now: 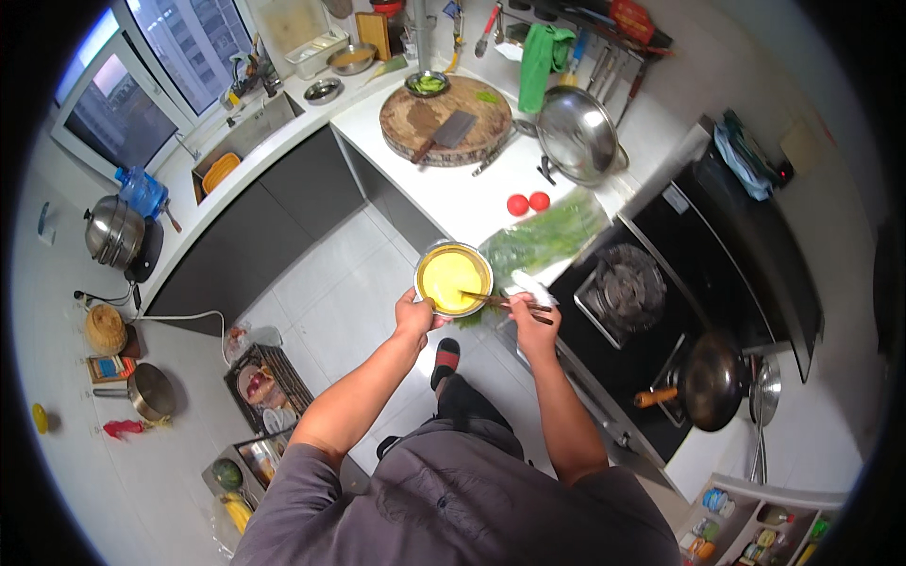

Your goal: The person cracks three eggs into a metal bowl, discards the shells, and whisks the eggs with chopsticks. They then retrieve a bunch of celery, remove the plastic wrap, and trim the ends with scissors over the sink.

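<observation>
My left hand (pixel 417 317) grips the near-left rim of a round metal bowl (pixel 419 271), held above the floor by the counter's corner. Inside the bowl is a smooth yellow liquid (pixel 447 276) that looks like beaten egg. A pair of dark chopsticks (pixel 495 300) is in my right hand (pixel 536 327), their tips dipping into the liquid. Just beyond that hand lies a white crumpled item (pixel 534 286), too blurred to name. Leafy greens in a clear plastic bag (pixel 548 233) rest on the counter past the bowl, with two red tomatoes (pixel 529 203) behind them.
A cleaver (pixel 453 132) lies on a round wooden chopping block (pixel 396 117), beside a small bowl of cut green vegetable (pixel 427 84). The black gas stove (pixel 616 368) is at right, bearing a wok (pixel 715 382). A sink (pixel 265 127) sits at back left; a crate (pixel 244 403) stands on the left.
</observation>
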{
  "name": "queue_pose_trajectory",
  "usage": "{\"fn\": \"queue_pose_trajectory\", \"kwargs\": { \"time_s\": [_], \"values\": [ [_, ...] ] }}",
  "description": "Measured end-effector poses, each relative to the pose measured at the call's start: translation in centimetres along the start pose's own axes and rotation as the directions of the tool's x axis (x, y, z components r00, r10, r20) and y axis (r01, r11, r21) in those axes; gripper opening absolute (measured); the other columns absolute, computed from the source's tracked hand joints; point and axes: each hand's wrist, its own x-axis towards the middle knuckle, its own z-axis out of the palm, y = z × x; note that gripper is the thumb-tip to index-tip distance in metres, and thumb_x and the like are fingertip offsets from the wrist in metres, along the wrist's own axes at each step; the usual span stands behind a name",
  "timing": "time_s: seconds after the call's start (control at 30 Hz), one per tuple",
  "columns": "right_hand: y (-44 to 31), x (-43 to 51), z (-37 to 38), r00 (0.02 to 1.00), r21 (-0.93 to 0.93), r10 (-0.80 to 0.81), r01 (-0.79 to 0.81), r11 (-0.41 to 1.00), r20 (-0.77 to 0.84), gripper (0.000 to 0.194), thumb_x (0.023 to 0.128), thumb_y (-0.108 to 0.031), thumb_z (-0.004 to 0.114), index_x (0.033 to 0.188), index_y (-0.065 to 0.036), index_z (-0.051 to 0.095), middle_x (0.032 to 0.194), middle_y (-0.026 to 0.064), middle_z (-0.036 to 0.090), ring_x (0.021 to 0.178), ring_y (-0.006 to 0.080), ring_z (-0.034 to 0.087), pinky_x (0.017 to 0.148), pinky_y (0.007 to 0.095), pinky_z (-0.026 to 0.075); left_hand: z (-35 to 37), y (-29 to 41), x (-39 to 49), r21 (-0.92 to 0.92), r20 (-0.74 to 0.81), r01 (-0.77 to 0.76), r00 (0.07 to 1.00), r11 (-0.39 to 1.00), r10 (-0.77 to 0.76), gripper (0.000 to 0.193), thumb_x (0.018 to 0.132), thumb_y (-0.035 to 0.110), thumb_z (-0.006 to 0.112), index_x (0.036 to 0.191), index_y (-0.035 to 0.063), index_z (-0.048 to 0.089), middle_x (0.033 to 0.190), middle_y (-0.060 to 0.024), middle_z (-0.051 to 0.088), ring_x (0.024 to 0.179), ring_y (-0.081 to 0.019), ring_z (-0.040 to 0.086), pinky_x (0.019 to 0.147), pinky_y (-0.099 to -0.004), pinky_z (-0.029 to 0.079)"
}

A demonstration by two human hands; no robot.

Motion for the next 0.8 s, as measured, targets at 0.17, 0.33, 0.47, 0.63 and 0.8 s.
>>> {"fn": "queue_pose_trajectory", "kwargs": {
  "time_s": [0.17,0.33,0.47,0.63,0.8],
  "values": [
    [1.2,9.0,5.1,0.99,-0.078,0.069,-0.06,0.995,0.121,0.008,0.097,-0.005,0.07,0.1,0.001,0.073,0.09,0.0016,0.074,0.078,0.0073,0.065,0.07,0.0247,0.052,1.6,5.7,8.3,0.029,0.012,-0.047,0.999,0.998,0.046,0.059,0.097,-0.005,0.051,0.154,-0.005,0.037,0.096,-0.0206,0.074,0.061,-0.0239,0.073,0.045,-0.0259,0.056],
    [3.7,17.2,8.1,0.995,0.007,0.079,-0.079,0.997,-0.054,0.018,0.096,-0.015,0.075,0.103,0.001,0.074,0.096,0.0046,0.076,0.082,0.0119,0.071,0.065,0.0289,0.059,4.0,10.0,15.7,0.041,0.11,-0.037,0.993,0.998,0.033,0.051,0.097,-0.004,0.053,0.148,-0.0008,0.046,0.098,-0.0175,0.072,0.065,-0.0232,0.074,0.045,-0.025,0.056],
    [4.9,20.6,8.6,0.99,0.037,0.026,-0.021,0.999,-0.138,0.02,0.095,-0.013,0.075,0.108,0.002,0.075,0.098,0.006,0.076,0.082,0.0129,0.072,0.065,0.0284,0.061,6.1,12.1,20.8,0.155,0.176,0.005,0.984,0.988,-0.033,0.054,0.097,-0.002,0.055,0.151,0.0024,0.045,0.102,-0.019,0.073,0.067,-0.0248,0.075,0.049,-0.0249,0.058],
    [5.6,23.3,10.3,0.924,0.069,-0.087,0.121,0.99,-0.372,0.025,0.096,-0.013,0.075,0.117,0.001,0.074,0.093,0.0039,0.075,0.076,0.0099,0.069,0.062,0.0273,0.058,9.6,13.3,27.0,0.201,0.226,0.066,0.968,0.977,-0.111,0.055,0.099,-0.002,0.055,0.152,0.0032,0.042,0.102,-0.0198,0.074,0.069,-0.0272,0.076,0.047,-0.0266,0.058],
    [7.0,26.1,12.6,0.868,0.006,-0.022,0.029,1.0,-0.497,0.025,0.097,-0.012,0.073,0.119,-0.001,0.074,0.092,0.0015,0.074,0.076,0.007,0.065,0.066,0.0227,0.053,12.4,13.8,32.9,0.264,0.299,0.126,0.932,0.956,-0.206,0.058,0.1,0.001,0.059,0.154,0.0001,0.038,0.109,-0.022,0.073,0.072,-0.0299,0.077,0.049,-0.0272,0.058]
  ]
}}
